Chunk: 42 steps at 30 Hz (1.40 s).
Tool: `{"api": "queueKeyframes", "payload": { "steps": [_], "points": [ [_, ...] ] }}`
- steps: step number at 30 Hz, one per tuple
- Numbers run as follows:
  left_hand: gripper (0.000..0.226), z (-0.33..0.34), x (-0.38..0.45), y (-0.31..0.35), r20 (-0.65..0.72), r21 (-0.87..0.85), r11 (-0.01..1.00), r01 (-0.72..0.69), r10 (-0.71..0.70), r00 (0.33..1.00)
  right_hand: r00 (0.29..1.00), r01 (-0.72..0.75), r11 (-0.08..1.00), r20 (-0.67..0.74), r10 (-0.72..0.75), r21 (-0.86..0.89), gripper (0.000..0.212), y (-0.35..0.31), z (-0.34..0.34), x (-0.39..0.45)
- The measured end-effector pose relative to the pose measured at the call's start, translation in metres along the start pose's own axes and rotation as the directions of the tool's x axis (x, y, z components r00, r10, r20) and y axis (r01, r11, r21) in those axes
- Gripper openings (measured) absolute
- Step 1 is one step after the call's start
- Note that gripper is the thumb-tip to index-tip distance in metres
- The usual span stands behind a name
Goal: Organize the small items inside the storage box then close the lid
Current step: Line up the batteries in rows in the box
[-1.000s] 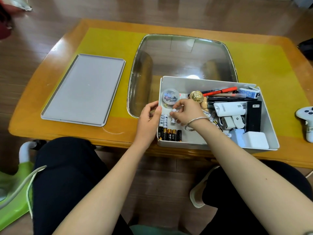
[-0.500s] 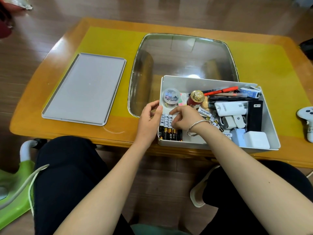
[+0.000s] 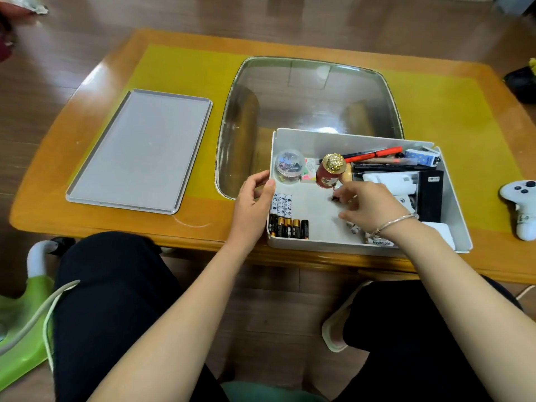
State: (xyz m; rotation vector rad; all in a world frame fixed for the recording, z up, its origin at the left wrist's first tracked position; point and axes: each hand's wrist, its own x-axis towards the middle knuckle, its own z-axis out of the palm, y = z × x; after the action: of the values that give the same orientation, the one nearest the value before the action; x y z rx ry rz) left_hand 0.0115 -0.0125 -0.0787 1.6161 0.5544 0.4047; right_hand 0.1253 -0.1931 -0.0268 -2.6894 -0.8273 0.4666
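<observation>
Batteries (image 3: 285, 217) now lie aligned lower left in the white plastic storage box (image 3: 342, 140); right hand (image 3: 368, 206), fingers loosely curled, has moved to the clutter while left hand (image 3: 253, 203) grips the rim.

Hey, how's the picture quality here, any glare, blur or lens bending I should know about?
Head view: bright glare spots on the glass tabletop inset and glossy wooden table rim; the right hand is slightly motion-blurred at the fingertips; wide-angle bending curves the table edges; the batteries and grey lid look sharp.
</observation>
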Motion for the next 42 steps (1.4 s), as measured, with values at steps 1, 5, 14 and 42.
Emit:
{"api": "queueKeyframes", "payload": {
  "steps": [1,5,14,42],
  "points": [
    [0.031,0.0,0.0,0.0,0.002,0.003,1.0,0.001,-0.001,1.0,1.0,-0.011,0.999,0.01,0.011,-0.037,0.036,0.006,-0.002,-0.004],
    [0.029,0.0,0.0,0.0,-0.003,0.0,1.0,-0.005,0.005,1.0,0.995,-0.048,0.997,0.087,0.054,-0.066,0.033,0.018,-0.005,-0.014],
    [0.029,0.001,0.001,-0.001,-0.006,-0.008,1.0,-0.019,0.019,1.0,0.986,0.012,0.977,0.164,0.023,-0.211,0.049,0.003,0.014,0.014],
    [0.025,0.001,0.001,-0.004,-0.017,-0.015,1.0,-0.02,0.02,1.0,0.983,0.183,0.957,0.018,-0.184,-0.224,0.032,-0.001,0.03,0.022]
  ]
}}
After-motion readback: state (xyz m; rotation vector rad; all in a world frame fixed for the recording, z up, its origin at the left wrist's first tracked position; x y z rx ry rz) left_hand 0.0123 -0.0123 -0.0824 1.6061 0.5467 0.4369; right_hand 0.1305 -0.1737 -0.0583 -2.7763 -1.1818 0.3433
